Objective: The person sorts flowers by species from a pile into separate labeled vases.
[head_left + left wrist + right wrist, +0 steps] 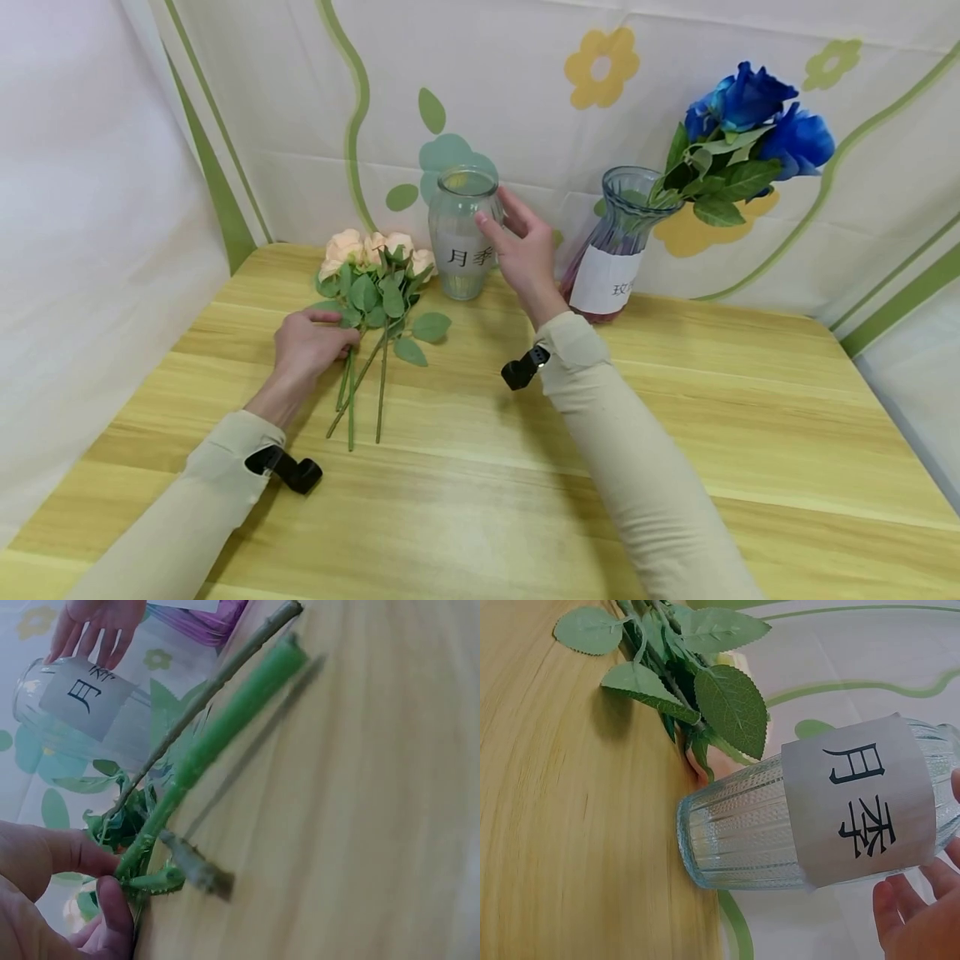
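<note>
Peach artificial roses with green leaves lie in a bunch on the table, stems towards the person. My left hand pinches a green stem between thumb and finger, close under the leaves. Just right of the blooms, a clear ribbed glass vase stands upright with a white label bearing black Chinese characters. Around the vase's upper right side is my right hand, its thumb in front and fingers at the far side. No flower shows inside this vase.
Further right, a second glass vase, purplish below and with a white label, holds blue roses leaning right. A patterned cloth hangs behind the wooden table. Black wrist cameras sit on both sleeves.
</note>
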`<control>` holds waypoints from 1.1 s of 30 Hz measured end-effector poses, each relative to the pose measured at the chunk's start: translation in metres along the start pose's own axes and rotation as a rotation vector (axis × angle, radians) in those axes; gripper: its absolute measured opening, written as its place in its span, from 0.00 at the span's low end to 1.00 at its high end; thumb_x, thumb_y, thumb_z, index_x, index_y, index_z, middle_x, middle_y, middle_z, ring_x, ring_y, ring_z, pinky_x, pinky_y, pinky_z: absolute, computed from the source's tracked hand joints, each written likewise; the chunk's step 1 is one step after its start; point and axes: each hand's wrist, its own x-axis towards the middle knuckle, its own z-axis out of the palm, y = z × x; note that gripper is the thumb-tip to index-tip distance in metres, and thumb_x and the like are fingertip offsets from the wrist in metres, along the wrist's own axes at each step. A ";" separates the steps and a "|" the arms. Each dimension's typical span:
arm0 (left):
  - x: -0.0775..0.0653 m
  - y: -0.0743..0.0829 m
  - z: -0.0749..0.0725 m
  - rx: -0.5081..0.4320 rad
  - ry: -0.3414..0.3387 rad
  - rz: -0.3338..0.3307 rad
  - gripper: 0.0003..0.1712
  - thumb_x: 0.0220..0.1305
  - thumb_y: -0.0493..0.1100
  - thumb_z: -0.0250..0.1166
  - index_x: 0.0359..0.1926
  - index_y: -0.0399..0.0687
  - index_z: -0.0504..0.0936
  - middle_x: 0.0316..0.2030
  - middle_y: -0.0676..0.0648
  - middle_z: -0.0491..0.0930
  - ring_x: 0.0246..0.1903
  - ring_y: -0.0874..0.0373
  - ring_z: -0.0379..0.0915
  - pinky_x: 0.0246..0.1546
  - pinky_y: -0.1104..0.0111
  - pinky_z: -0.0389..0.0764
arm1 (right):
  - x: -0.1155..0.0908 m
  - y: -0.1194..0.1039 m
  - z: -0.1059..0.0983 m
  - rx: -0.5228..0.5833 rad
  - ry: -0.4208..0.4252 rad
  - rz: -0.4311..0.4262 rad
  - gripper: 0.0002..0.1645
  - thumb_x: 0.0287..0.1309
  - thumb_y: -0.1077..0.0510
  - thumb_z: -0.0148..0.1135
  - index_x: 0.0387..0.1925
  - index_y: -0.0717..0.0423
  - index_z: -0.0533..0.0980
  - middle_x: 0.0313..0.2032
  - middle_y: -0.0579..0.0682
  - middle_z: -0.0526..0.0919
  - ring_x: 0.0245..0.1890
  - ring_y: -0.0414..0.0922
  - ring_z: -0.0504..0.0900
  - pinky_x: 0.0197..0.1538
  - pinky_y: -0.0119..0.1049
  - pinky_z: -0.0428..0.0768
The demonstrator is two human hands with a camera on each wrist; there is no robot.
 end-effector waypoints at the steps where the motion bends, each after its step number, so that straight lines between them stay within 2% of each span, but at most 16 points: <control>1: 0.000 -0.001 0.000 -0.026 -0.003 0.002 0.37 0.60 0.38 0.73 0.70 0.38 0.76 0.58 0.38 0.84 0.30 0.66 0.83 0.36 0.76 0.87 | 0.000 0.000 0.000 0.007 0.002 -0.001 0.38 0.67 0.41 0.72 0.75 0.32 0.71 0.76 0.32 0.72 0.76 0.43 0.71 0.77 0.45 0.74; 4: 0.001 -0.002 -0.003 -0.116 -0.009 0.004 0.35 0.61 0.36 0.70 0.70 0.35 0.75 0.46 0.47 0.87 0.28 0.68 0.81 0.35 0.76 0.87 | -0.001 0.002 0.001 0.035 0.003 0.002 0.38 0.67 0.41 0.73 0.75 0.32 0.71 0.76 0.32 0.72 0.77 0.43 0.71 0.77 0.43 0.73; 6: 0.000 -0.003 -0.004 -0.169 -0.016 0.011 0.33 0.64 0.35 0.69 0.70 0.33 0.76 0.43 0.51 0.86 0.28 0.70 0.81 0.35 0.77 0.87 | -0.002 0.004 0.002 0.060 0.006 0.005 0.38 0.67 0.42 0.73 0.75 0.33 0.71 0.76 0.33 0.72 0.77 0.43 0.71 0.77 0.41 0.73; 7: 0.000 -0.002 -0.004 -0.190 -0.027 0.018 0.32 0.65 0.35 0.68 0.70 0.32 0.76 0.45 0.50 0.85 0.29 0.70 0.81 0.36 0.77 0.87 | -0.002 0.004 0.002 0.077 0.010 0.007 0.38 0.66 0.42 0.73 0.75 0.33 0.71 0.76 0.33 0.73 0.76 0.42 0.72 0.77 0.40 0.73; 9: -0.001 -0.001 -0.005 -0.206 -0.054 0.033 0.31 0.68 0.37 0.68 0.70 0.33 0.76 0.55 0.44 0.84 0.32 0.70 0.82 0.39 0.78 0.87 | -0.003 0.007 0.002 0.108 0.023 0.006 0.38 0.67 0.43 0.73 0.75 0.36 0.72 0.75 0.35 0.73 0.75 0.42 0.72 0.76 0.39 0.73; 11: -0.002 0.003 -0.006 -0.212 -0.092 0.049 0.30 0.71 0.39 0.69 0.70 0.33 0.76 0.66 0.37 0.77 0.35 0.69 0.83 0.42 0.78 0.87 | -0.005 0.008 0.002 0.138 0.040 0.007 0.38 0.67 0.45 0.73 0.75 0.38 0.72 0.76 0.37 0.74 0.75 0.42 0.73 0.76 0.38 0.74; 13: -0.003 0.008 -0.007 -0.225 -0.136 0.055 0.31 0.72 0.40 0.68 0.71 0.33 0.75 0.72 0.35 0.73 0.38 0.69 0.84 0.45 0.78 0.86 | -0.007 0.009 0.000 0.163 0.059 0.014 0.38 0.67 0.45 0.73 0.75 0.38 0.72 0.75 0.38 0.74 0.74 0.42 0.73 0.76 0.38 0.74; 15: -0.005 0.013 -0.008 -0.252 -0.176 0.054 0.31 0.74 0.39 0.68 0.72 0.32 0.73 0.67 0.36 0.78 0.40 0.69 0.86 0.49 0.76 0.87 | -0.009 0.009 -0.001 0.181 0.067 0.020 0.37 0.67 0.46 0.73 0.75 0.38 0.73 0.75 0.38 0.74 0.74 0.43 0.73 0.76 0.39 0.74; 18: -0.010 0.022 -0.010 -0.324 -0.225 0.044 0.31 0.74 0.37 0.67 0.72 0.29 0.71 0.49 0.45 0.88 0.38 0.67 0.88 0.51 0.73 0.87 | -0.012 0.010 -0.004 0.193 0.069 0.032 0.37 0.68 0.46 0.73 0.75 0.37 0.73 0.76 0.37 0.73 0.75 0.44 0.72 0.76 0.40 0.74; 21: -0.015 0.029 -0.012 -0.410 -0.256 0.038 0.32 0.74 0.34 0.67 0.72 0.25 0.68 0.36 0.55 0.88 0.36 0.64 0.89 0.49 0.72 0.88 | -0.013 0.010 -0.004 0.197 0.069 0.038 0.36 0.69 0.48 0.72 0.75 0.37 0.72 0.76 0.37 0.73 0.76 0.45 0.71 0.77 0.40 0.73; 24: -0.020 0.034 -0.015 -0.507 -0.284 0.041 0.33 0.73 0.31 0.66 0.73 0.23 0.66 0.34 0.54 0.89 0.35 0.63 0.90 0.47 0.72 0.89 | -0.013 0.010 -0.001 0.189 0.070 0.043 0.35 0.69 0.49 0.72 0.74 0.37 0.73 0.76 0.37 0.74 0.76 0.45 0.72 0.77 0.41 0.72; 27: -0.024 0.036 -0.019 -0.603 -0.303 0.057 0.28 0.73 0.29 0.64 0.69 0.24 0.68 0.35 0.51 0.90 0.35 0.61 0.90 0.46 0.72 0.89 | -0.012 0.010 0.005 0.181 0.046 0.046 0.35 0.69 0.49 0.72 0.74 0.35 0.73 0.75 0.36 0.74 0.76 0.45 0.72 0.78 0.41 0.72; 31: -0.029 0.040 -0.021 -0.707 -0.304 0.088 0.12 0.71 0.27 0.66 0.53 0.33 0.81 0.35 0.49 0.91 0.33 0.58 0.91 0.43 0.72 0.90 | -0.016 0.010 0.003 0.187 0.017 0.038 0.35 0.69 0.49 0.72 0.74 0.35 0.73 0.76 0.37 0.73 0.77 0.45 0.71 0.78 0.42 0.72; 33: -0.030 0.044 -0.020 -0.753 -0.291 0.105 0.08 0.69 0.27 0.68 0.46 0.39 0.85 0.35 0.48 0.91 0.32 0.57 0.91 0.42 0.71 0.90 | -0.018 0.011 0.002 0.193 0.011 0.027 0.35 0.70 0.50 0.72 0.75 0.36 0.73 0.77 0.38 0.72 0.77 0.46 0.71 0.77 0.43 0.73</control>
